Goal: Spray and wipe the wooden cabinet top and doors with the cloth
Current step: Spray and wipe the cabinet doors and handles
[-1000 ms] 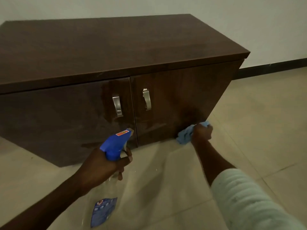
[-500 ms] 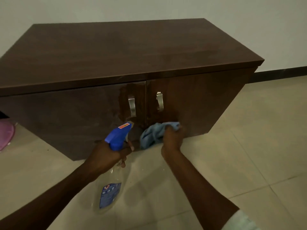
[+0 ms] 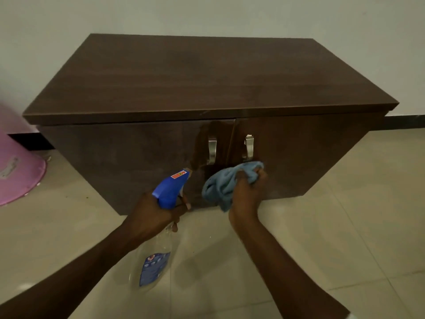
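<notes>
A low dark wooden cabinet (image 3: 197, 84) stands against the wall, its two doors shut, each with a metal handle (image 3: 212, 149). A wet patch shows on the left door (image 3: 128, 157) near the handles. My right hand (image 3: 247, 195) grips a bunched blue cloth (image 3: 226, 184) held against the lower part of the doors by the centre seam. My left hand (image 3: 153, 214) holds a clear spray bottle (image 3: 156, 256) by its blue trigger head, nozzle pointing at the left door.
A pink plastic tub (image 3: 16, 162) lies on its side on the floor at the left. Beige tiled floor (image 3: 333, 226) surrounds the cabinet. A dark skirting board (image 3: 407, 122) runs along the white wall behind.
My right hand moved the cloth left from the right door's lower corner to the centre seam, then slightly up. The view shifted left, bringing the pink tub in.
</notes>
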{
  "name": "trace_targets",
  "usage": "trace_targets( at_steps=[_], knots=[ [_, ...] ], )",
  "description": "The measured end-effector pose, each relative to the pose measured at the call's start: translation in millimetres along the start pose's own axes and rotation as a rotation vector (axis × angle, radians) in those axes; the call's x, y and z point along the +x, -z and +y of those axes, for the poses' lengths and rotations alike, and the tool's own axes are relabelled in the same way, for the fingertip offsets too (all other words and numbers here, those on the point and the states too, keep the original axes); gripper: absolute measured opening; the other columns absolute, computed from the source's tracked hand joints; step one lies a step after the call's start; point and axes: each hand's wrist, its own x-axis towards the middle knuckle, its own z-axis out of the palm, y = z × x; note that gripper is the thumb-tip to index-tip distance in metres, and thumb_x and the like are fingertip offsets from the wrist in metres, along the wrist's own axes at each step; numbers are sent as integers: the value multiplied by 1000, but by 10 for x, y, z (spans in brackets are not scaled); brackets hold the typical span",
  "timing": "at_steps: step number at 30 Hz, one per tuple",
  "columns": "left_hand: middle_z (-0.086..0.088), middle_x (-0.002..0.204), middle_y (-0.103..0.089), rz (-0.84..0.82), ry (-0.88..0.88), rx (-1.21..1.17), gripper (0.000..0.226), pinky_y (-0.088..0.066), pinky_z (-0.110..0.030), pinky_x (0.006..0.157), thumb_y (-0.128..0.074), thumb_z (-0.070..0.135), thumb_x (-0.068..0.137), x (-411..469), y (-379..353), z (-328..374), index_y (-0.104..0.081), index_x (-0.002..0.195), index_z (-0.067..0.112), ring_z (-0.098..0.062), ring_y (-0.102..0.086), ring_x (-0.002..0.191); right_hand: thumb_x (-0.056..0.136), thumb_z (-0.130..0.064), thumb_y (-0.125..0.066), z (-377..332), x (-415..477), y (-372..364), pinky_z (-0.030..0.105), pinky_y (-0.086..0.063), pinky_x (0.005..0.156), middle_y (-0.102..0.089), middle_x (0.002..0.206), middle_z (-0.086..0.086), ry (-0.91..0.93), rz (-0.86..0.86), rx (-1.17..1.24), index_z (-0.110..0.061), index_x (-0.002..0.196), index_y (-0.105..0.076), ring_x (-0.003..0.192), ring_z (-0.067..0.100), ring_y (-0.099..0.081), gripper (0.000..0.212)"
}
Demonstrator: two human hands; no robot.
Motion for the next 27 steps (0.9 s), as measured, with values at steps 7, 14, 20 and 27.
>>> trace_targets(
  at_steps=[7, 14, 20, 27],
  knots=[
    [-6, 53, -66, 32, 28, -8, 11, -47, -14, 46, -70, 22, 80, -131, 105, -58, -64, 82, 14, -10, -61, 44, 89, -8, -61, 45, -176, -89, 38, -55, 82, -63, 107, 16, -7, 31, -206, -1, 113, -49, 95, 30, -65, 27],
    [-3, 54, -67, 32, 80, 9, 13, -47, -16, 52, -68, 26, 82, -268, 191, -143, -62, 84, 14, -7, -63, 48, 93, -7, -49, -196, -75, -123, 37, -51, 70, -58, 93, 7, -304, -115, 262, -15, 108, -53, 76, 23, -60, 18],
    [-10, 63, -71, 56, 101, 70, 12, -57, -37, 69, -66, 27, 84, -382, 307, -247, -60, 89, 19, -23, -69, 61, 84, -19, -72, 32, -190, -103, 43, -56, 84, -68, 92, 5, -159, -53, 6, -15, 96, -62, 85, 24, -66, 16],
    [-10, 62, -70, 102, 108, 70, 13, -57, -35, 67, -68, 22, 83, -421, 420, -237, -62, 88, 12, -22, -69, 57, 84, -31, -72, -19, -184, -86, 25, -54, 69, -68, 100, 0, -105, -72, 150, -15, 113, -61, 87, 16, -68, 35]
  ],
)
